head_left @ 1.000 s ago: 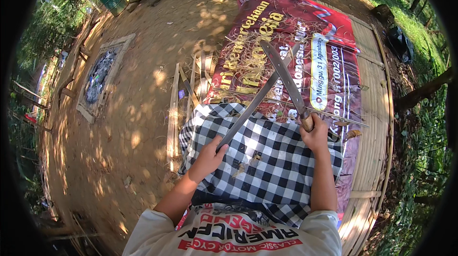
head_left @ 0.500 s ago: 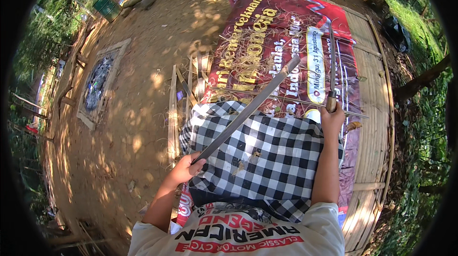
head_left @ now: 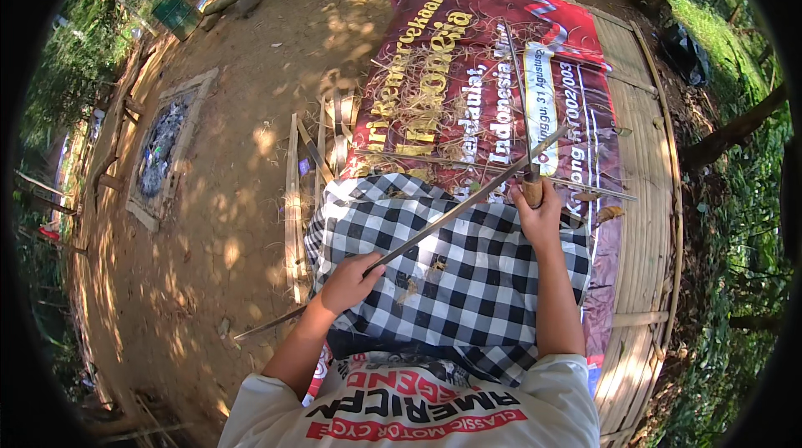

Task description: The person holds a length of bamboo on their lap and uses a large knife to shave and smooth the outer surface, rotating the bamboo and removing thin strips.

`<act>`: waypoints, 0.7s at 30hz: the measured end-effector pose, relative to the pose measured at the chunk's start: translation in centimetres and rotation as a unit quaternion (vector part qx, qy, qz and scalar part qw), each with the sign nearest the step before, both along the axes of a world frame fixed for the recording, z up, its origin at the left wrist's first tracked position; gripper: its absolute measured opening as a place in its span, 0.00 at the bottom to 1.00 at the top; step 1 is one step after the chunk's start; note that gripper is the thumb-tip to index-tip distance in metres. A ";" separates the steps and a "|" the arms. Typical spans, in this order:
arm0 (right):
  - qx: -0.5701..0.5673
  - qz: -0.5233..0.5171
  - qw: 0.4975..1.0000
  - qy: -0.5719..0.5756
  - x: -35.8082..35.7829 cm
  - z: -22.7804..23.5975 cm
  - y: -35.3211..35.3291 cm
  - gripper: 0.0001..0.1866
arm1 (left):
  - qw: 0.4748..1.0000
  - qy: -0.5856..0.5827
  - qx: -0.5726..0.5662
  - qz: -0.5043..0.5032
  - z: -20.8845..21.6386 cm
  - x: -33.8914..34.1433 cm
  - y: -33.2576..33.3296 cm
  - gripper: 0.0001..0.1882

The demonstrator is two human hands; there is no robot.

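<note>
My left hand (head_left: pixel 347 283) is closed around a long, thin grey-brown strip (head_left: pixel 443 220) that looks like split bamboo. The strip slants across my lap, one end out to the lower left, the other at the upper right. My right hand (head_left: pixel 540 216) grips the wooden handle of a long knife (head_left: pixel 520 106), its narrow blade pointing away from me. Strip and knife cross just above the handle; whether they touch I cannot tell. A black-and-white checked cloth (head_left: pixel 468 281) covers my lap, with a few shavings on it.
A red printed banner (head_left: pixel 484 39), strewn with curly shavings (head_left: pixel 426 97), covers part of a bamboo platform (head_left: pixel 643 222). More strips (head_left: pixel 294 206) lean at its left edge. On the dirt ground are a framed ash pit (head_left: pixel 171 143) and a green bin (head_left: pixel 177 14).
The strip has turned narrow side up, and its far end has moved right and down. My right hand has brought the knife left, its blade tilting left, so the two now cross.
</note>
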State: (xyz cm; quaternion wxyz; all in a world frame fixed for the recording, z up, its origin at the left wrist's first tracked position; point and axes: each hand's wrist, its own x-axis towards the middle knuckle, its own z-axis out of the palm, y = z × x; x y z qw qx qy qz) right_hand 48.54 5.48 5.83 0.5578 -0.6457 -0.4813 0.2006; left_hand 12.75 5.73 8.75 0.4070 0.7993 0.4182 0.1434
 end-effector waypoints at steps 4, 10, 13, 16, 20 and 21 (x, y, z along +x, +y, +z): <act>-0.035 0.015 0.999 -0.010 -0.1 0.5 0.2 0.17 | 1.000 0.005 -0.003 -0.002 -0.1 1.1 -0.4 0.08; -0.063 0.051 0.994 0.071 1.0 -0.7 0.6 0.14 | 0.998 -0.040 -0.031 -0.036 -0.1 3.0 -0.8 0.08; -0.068 0.086 0.974 0.197 1.1 -0.3 0.3 0.13 | 0.996 -0.043 -0.049 -0.056 -0.7 2.9 -0.3 0.09; -0.059 0.114 0.954 0.271 1.4 -1.4 0.1 0.13 | 0.994 -0.019 -0.078 -0.072 -0.7 2.5 0.4 0.11; -0.048 0.094 0.943 0.314 0.7 -1.1 -0.1 0.14 | 0.998 -0.022 0.001 -0.051 0.5 1.8 0.4 0.23; -0.044 0.090 0.940 0.326 0.5 -1.1 -0.1 0.14 | 0.998 -0.040 0.034 -0.025 0.8 1.1 0.2 0.26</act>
